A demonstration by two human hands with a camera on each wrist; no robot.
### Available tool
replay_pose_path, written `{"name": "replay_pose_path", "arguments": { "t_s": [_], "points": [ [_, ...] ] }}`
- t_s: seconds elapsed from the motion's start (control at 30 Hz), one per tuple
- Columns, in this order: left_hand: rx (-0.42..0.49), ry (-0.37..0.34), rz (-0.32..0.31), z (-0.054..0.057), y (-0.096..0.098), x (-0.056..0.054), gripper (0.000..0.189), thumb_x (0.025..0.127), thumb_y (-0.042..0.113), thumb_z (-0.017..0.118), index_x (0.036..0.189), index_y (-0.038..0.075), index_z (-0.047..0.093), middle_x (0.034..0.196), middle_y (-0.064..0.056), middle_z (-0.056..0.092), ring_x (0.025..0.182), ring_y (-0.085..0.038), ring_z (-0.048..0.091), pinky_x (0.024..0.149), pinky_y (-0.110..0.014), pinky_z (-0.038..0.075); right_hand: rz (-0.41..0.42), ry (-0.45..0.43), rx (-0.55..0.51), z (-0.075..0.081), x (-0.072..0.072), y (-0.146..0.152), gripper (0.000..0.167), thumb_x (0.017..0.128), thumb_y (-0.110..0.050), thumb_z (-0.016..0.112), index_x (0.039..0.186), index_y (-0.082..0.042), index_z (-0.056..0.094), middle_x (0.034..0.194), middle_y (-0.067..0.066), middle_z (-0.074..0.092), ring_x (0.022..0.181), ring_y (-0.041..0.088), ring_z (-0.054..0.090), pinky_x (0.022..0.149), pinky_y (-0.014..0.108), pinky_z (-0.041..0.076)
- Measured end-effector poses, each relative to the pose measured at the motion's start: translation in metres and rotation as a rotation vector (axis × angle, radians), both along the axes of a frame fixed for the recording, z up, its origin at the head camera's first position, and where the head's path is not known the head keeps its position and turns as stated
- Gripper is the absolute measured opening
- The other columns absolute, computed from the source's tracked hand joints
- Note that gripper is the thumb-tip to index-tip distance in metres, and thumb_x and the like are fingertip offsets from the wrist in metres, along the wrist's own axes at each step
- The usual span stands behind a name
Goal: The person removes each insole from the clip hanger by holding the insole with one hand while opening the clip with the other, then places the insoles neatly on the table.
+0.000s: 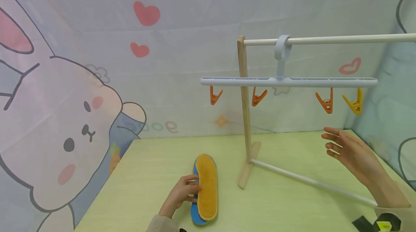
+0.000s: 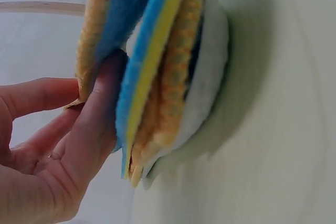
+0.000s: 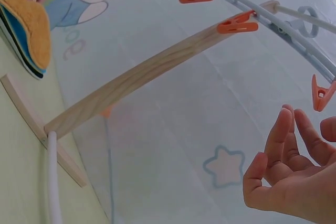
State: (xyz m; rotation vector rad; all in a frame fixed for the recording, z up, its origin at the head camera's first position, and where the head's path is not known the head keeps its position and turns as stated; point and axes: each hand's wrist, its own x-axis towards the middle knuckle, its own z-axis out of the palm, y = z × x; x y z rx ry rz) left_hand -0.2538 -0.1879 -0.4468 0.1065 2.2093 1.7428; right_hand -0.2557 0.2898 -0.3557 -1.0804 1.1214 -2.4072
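A small stack of insoles lies on the table, with a fuzzy orange insole [image 1: 208, 188] on top and a blue one [image 1: 196, 213] under it. My left hand [image 1: 182, 193] pinches the top insole [image 2: 88, 40] at its left edge. In the left wrist view that insole stands tilted away from the blue-and-yellow layer [image 2: 144, 72] below, one finger between them. My right hand [image 1: 352, 154] is raised at the right with loosely bent fingers, holding nothing. It hovers below an orange clip [image 1: 326, 102] and a yellow clip [image 1: 354, 102], apart from both.
A pale grey hanger [image 1: 240, 82] hooks over the white rail [image 1: 344, 39] of a wooden stand [image 1: 244, 116]. Two more orange clips [image 1: 215, 96] hang from its left half. The stand's low white bar [image 1: 312, 181] crosses the table. Behind is a printed curtain [image 1: 188, 62].
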Motion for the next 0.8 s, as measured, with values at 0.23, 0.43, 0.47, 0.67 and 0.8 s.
{"name": "replay_pose_path", "arguments": {
  "t_s": [0.23, 0.43, 0.47, 0.67, 0.8],
  "points": [
    [-0.037, 0.004, -0.015, -0.0035, -0.0019, 0.0007, 0.055, 0.083, 0.005, 0.054, 0.130, -0.014, 0.031, 0.104, -0.020, 0.057, 0.078, -0.012, 0.058, 0.058, -0.033, 0.055, -0.024, -0.014, 0.020, -0.0028, -0.0019, -0.0020, 0.052, 0.097, -0.007, 0.002, 0.129, -0.001, 0.042, 0.122, 0.007, 0.055, 0.102, 0.018, 0.058, 0.087, 0.028, 0.047],
    [-0.091, 0.068, -0.025, -0.0009, 0.0004, 0.0013, 0.050, 0.079, -0.001, 0.054, 0.125, -0.015, 0.037, 0.096, -0.020, 0.059, 0.073, -0.012, 0.058, 0.056, -0.037, 0.055, -0.035, -0.032, 0.030, -0.0037, -0.0015, -0.0037, 0.051, 0.097, -0.007, 0.003, 0.128, -0.002, 0.044, 0.121, 0.007, 0.056, 0.101, 0.018, 0.060, 0.086, 0.027, 0.048],
    [-0.098, 0.076, -0.022, -0.0002, 0.0012, 0.0017, 0.049, 0.079, -0.001, 0.054, 0.124, -0.015, 0.039, 0.094, -0.018, 0.058, 0.071, -0.012, 0.057, 0.055, -0.037, 0.054, -0.037, -0.032, 0.029, -0.0037, -0.0012, -0.0037, 0.051, 0.097, -0.007, 0.004, 0.128, -0.002, 0.044, 0.121, 0.007, 0.057, 0.101, 0.018, 0.060, 0.086, 0.027, 0.048],
    [-0.148, 0.122, 0.007, 0.0026, 0.0050, 0.0048, 0.048, 0.072, -0.003, 0.053, 0.118, -0.015, 0.044, 0.089, -0.016, 0.054, 0.063, -0.012, 0.055, 0.051, -0.035, 0.054, -0.041, -0.037, 0.028, -0.0051, -0.0005, -0.0035, 0.051, 0.097, -0.006, 0.004, 0.128, -0.002, 0.045, 0.121, 0.006, 0.057, 0.101, 0.017, 0.060, 0.086, 0.027, 0.048],
    [-0.210, 0.134, 0.029, 0.0044, 0.0066, 0.0077, 0.053, 0.070, -0.004, 0.052, 0.121, -0.016, 0.041, 0.091, -0.019, 0.052, 0.063, -0.013, 0.054, 0.050, -0.033, 0.053, -0.033, -0.041, 0.017, -0.0066, -0.0015, -0.0025, 0.051, 0.097, -0.006, 0.004, 0.128, -0.001, 0.044, 0.121, 0.007, 0.056, 0.101, 0.018, 0.060, 0.086, 0.028, 0.048]
  ]
}}
